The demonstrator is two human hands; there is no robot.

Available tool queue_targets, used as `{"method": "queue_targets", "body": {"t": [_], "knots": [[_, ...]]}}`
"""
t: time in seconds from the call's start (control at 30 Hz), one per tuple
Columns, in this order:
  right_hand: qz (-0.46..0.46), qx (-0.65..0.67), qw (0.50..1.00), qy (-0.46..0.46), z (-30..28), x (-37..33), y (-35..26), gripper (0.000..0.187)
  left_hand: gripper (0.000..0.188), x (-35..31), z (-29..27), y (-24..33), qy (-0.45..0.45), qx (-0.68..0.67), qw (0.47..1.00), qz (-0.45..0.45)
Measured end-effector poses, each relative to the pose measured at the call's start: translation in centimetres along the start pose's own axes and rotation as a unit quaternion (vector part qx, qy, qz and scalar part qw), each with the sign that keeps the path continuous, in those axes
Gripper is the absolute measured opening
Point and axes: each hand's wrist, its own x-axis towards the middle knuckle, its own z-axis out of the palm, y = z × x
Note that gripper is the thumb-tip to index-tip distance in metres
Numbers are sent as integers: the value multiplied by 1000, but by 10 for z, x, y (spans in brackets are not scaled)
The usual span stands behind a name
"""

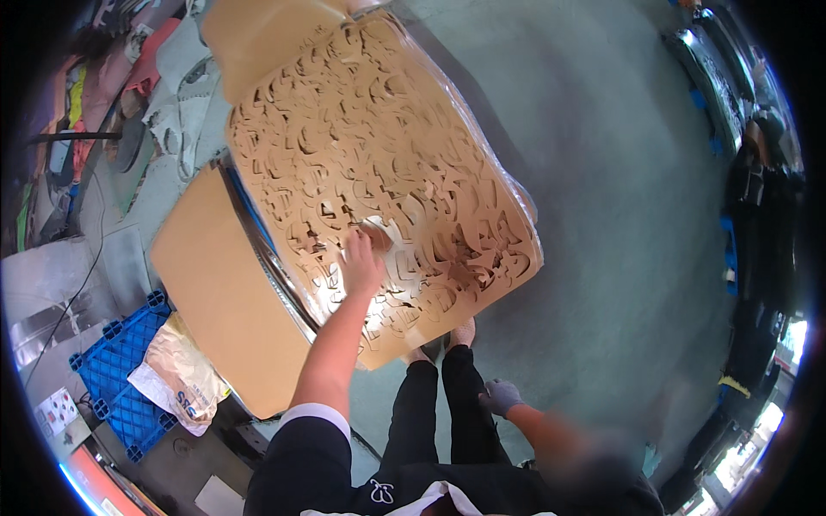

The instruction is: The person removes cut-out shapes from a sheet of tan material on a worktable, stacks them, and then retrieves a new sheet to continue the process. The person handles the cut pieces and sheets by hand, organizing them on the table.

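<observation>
A large tan sheet (379, 344), cut through with rows of curved slots and shapes, lies in front of me on a stack. My left hand (365, 265), bare, reaches over its near left part with fingers stretched out and slightly apart at the surface. Right beside the fingertips is a small brown piece (376, 236); whether they touch it I cannot tell. Bright patches show through the cut-outs around the hand. My right hand (500, 397), in a grey glove, is by my right leg with its fingers apart, and nothing shows in it.
Another tan sheet (228, 292) leans at the left of the stack. A blue plastic pallet (120, 370) and a crumpled paper sack (181, 378) lie lower left. Coloured scraps (155, 60) heap at far left. Dark glossy parts (757, 198) line the right edge.
</observation>
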Motion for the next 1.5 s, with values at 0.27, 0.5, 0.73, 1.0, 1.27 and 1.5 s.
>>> {"method": "queue_targets", "body": {"t": [0.27,0.5,0.73,1.0,1.27,1.5], "knots": [[-10,144,989,28,-41,-16,-59,37,50,-215,-33,50,-435,-69,898,12],[70,-26,997,-20,-66,-45,-34,38,67,-249,-263,226,-237,-474,715,456],[-91,-236,967,15,-124,-77,-62,41,51,-375,-469,317,-159,-639,341,671],[-220,-435,865,115,-249,-151,-133,32,26,-524,-542,340,-278,-595,70,751],[-218,-382,880,179,-307,-270,-153,35,43,-588,-564,271,-212,-407,586,668],[-270,-337,899,82,-239,-298,-16,27,53,-663,-511,143,18,-352,909,222]]}}
